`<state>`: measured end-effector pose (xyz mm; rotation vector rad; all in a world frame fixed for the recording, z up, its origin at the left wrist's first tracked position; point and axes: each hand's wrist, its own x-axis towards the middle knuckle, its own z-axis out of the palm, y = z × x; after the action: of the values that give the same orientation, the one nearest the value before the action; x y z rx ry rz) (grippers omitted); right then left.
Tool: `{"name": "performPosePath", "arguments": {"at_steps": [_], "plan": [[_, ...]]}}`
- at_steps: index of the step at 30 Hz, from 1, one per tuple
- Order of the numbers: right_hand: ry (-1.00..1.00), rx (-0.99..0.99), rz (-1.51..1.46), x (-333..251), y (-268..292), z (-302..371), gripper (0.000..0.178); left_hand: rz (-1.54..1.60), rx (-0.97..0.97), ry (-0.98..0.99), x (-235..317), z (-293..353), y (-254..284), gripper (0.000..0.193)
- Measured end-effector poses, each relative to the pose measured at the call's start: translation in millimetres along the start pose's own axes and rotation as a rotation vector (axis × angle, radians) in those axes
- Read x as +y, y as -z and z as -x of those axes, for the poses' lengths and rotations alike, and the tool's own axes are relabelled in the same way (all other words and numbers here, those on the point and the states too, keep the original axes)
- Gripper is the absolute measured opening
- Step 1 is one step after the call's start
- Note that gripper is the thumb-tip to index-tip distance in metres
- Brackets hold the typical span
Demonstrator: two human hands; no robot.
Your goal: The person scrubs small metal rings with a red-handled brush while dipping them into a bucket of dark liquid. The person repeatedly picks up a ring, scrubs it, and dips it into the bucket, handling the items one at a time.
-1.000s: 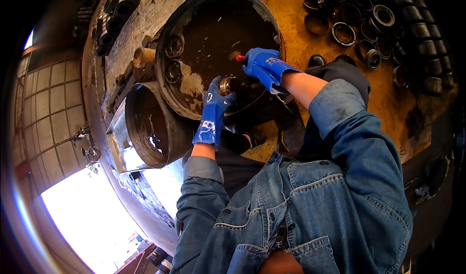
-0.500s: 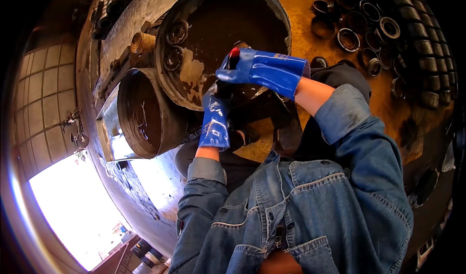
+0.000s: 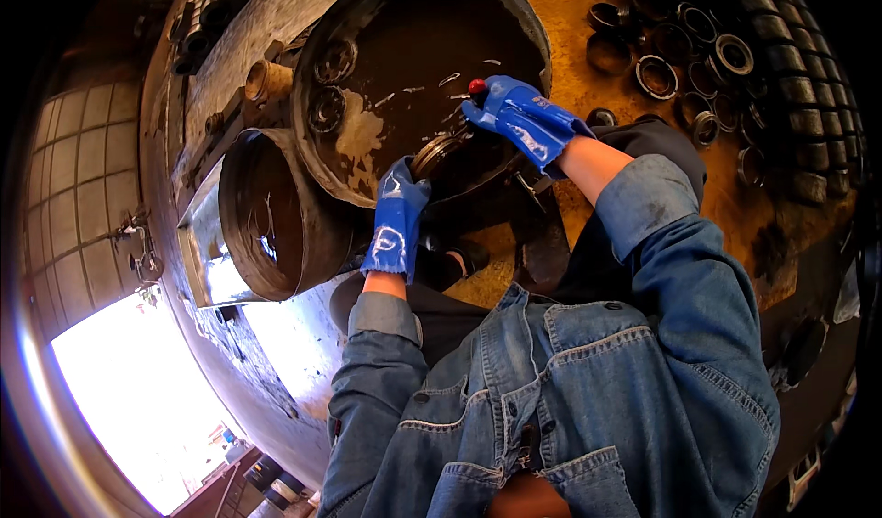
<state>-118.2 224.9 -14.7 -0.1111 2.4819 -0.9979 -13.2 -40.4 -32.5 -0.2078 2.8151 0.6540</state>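
A wide round basin (image 3: 338, 185) of dark liquid lies in front of me. My left hand (image 3: 401, 208), in a blue rubber glove, grips a wet, ribbed metal ring (image 3: 435, 157) at the basin's near edge. Over the liquid, my right hand (image 3: 525, 121), gloved alike, is closed around a tool with a red knob-like end (image 3: 477, 86). The rest of that tool is hidden by the glove and the dark background, so its kind is unclear. Two more metal rings rest at the basin's left side, one of them a dark ring (image 3: 327, 109).
Left of the basin, a metal drum (image 3: 322, 233) lies tilted with its mouth toward the left. Many greasy rings (image 3: 657, 77) are scattered on the brown floor at the right, beside stacked dark cylindrical parts (image 3: 808, 109). A rusty cylinder (image 3: 266, 81) sits beyond the drum.
My hands have moved apart: the right went rightward with the red-ended tool, and the left shifted slightly left. The ring in the left hand now shows clearly.
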Motion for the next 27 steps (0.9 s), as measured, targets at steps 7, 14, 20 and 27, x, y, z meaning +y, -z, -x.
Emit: {"name": "performPosePath", "arguments": {"at_steps": [7, 14, 20, 27], "plan": [[0.183, -0.092, -0.003, -7, 2, -13, 0.044, 0.021, -0.021, -0.029, -15, -9, -11, 0.055], [0.494, -0.169, -0.206, -65, -12, 30, 0.043, 0.327, -0.122, 0.011, -56, -13, -21, 0.059], [0.182, -0.015, -0.033, -4, -2, 3, 0.045, 0.114, -0.303, 0.029, -9, -19, 8, 0.057], [0.272, -0.336, -0.056, -76, 2, 27, 0.041, 0.219, -0.217, 0.013, -35, -8, -3, 0.055]]}}
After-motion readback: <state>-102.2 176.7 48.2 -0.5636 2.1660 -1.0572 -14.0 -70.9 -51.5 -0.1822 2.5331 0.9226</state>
